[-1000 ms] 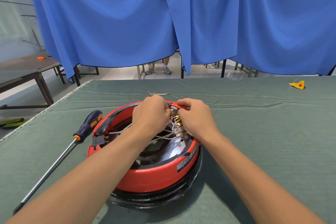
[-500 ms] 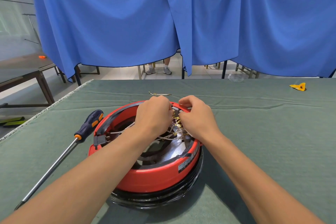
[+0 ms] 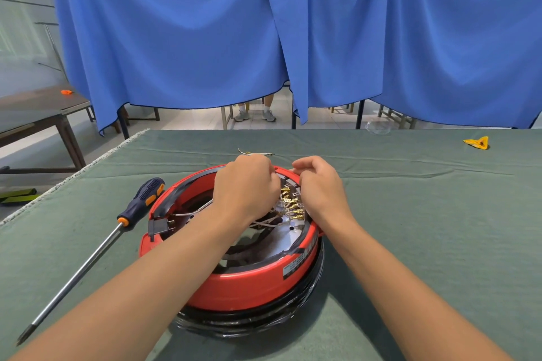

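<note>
Resting on a green cloth-covered tabletop (image 3: 425,228), a round red-and-black appliance shell (image 3: 249,284) lies centre, with a blue-handled screwdriver (image 3: 140,202) just left. The left hand (image 3: 246,187) and right hand (image 3: 319,184) curl over its brass wire terminals (image 3: 293,205); their grip is hidden. Blue curtains (image 3: 176,38) hang behind.

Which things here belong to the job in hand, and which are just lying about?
In the job: upturned red appliance; its white wires and brass terminals, where left hand and right hand work; probably the screwdriver beside it, untouched.
Lying about: yellow scrap, clear dish, loose wire bit beyond the hands, orange item on the side table.
</note>
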Motion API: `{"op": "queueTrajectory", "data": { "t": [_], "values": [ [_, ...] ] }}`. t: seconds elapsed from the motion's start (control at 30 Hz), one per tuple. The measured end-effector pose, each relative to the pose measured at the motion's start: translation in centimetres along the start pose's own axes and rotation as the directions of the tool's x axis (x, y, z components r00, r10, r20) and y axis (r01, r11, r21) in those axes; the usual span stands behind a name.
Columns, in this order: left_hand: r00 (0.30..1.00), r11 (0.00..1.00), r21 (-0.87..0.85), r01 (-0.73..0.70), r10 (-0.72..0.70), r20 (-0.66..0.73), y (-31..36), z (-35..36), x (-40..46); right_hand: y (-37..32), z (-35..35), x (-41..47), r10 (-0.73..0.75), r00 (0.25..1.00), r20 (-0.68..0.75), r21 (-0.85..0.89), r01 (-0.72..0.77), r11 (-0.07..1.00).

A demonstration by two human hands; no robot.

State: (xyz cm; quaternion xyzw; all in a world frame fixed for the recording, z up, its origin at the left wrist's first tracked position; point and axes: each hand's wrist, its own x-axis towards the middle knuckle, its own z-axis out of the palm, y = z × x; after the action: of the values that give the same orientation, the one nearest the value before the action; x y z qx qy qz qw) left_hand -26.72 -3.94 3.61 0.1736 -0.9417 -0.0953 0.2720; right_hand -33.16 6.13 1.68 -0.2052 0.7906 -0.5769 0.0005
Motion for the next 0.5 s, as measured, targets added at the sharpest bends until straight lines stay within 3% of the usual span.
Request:
{"op": "queueTrajectory", "data": {
  "t": [0.17,0.5],
  "values": [
    [0.99,0.992,-0.076,-0.104,0.11,0.086,0.5,-0.65,-0.89,-0.01,-0.07,0.13,0.01,1.0,-0.005,-0.008,-0.01,1.0],
    [0.987,0.997,0.002,-0.071,0.07,0.145,-0.14,-0.32,-0.35,0.03,0.0,0.0,0.007,1.0,-0.006,-0.01,-0.007,1.0]
  ]
}}
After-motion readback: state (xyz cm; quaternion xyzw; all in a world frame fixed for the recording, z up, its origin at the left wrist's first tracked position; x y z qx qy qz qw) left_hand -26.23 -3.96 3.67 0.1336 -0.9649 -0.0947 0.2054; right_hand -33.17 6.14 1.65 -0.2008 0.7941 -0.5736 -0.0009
